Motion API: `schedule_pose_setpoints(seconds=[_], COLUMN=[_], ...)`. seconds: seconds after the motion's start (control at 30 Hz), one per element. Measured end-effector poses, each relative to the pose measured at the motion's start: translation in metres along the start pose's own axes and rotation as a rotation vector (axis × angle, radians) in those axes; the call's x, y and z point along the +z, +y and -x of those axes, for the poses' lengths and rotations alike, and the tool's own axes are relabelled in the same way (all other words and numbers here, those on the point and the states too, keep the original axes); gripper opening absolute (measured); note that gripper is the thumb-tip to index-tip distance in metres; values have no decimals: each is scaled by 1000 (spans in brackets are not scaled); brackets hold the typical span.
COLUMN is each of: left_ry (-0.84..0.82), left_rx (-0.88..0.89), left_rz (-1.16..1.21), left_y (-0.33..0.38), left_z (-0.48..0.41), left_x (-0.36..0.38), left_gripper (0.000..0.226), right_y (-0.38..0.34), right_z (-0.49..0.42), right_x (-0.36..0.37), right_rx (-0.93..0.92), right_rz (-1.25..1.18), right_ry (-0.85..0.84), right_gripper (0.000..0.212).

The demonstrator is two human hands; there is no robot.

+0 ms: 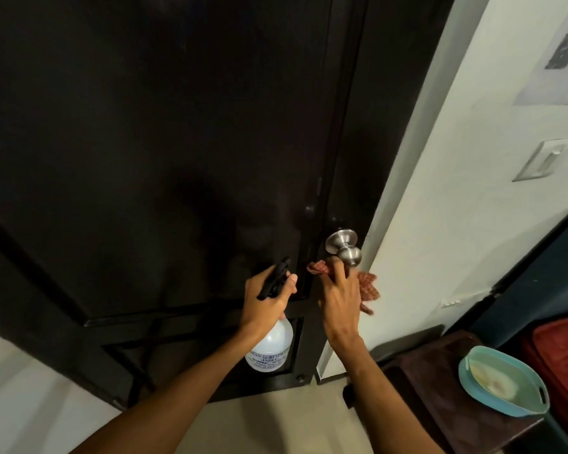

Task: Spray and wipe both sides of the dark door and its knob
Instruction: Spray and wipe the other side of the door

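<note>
Left hand [269, 298] gripping bottle [271, 345], right hand [340, 296] bunching cloth [368, 286]

One wide head-worn view looks forward and down, close upon the dark door [145, 142], its knob [343, 245] right of centre.

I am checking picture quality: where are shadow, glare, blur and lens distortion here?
Head view: the dark door is dim, with a shadow left of the knob; the knob shows bright glare; the cloth in the right hand looks blurred; the wide lens tilts and bends the door's edges.
</note>
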State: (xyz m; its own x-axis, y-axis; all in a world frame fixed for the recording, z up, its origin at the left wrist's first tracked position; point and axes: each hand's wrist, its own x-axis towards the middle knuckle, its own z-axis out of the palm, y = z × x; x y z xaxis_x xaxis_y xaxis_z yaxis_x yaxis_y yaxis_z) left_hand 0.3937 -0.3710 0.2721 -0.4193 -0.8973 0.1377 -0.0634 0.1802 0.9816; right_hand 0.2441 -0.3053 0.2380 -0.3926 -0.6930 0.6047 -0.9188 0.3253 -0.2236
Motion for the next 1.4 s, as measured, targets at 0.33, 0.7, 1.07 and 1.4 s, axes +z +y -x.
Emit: schedule_pose_setpoints(seconds=[0.33, 0.7, 1.07, 1.4], left_ry=[49, 162, 501, 797], left_rx=[-6, -20, 49, -36], left_rz=[-14, -8, -87, -205], left_y=[-18, -21, -5, -4], left_z=[7, 21, 49, 172], left_x=[-24, -44, -109, -174], left_gripper=[18, 21, 16, 9], right_y=[21, -40, -125, -213], right_z=[13, 23, -19, 49], right_x=[5, 6, -5, -25], right_rx=[811, 752, 136, -40], right_rz=[-718, -895, -1032, -1093], right_ry=[477, 64, -304, -576], right_gripper=[28, 44, 44, 31])
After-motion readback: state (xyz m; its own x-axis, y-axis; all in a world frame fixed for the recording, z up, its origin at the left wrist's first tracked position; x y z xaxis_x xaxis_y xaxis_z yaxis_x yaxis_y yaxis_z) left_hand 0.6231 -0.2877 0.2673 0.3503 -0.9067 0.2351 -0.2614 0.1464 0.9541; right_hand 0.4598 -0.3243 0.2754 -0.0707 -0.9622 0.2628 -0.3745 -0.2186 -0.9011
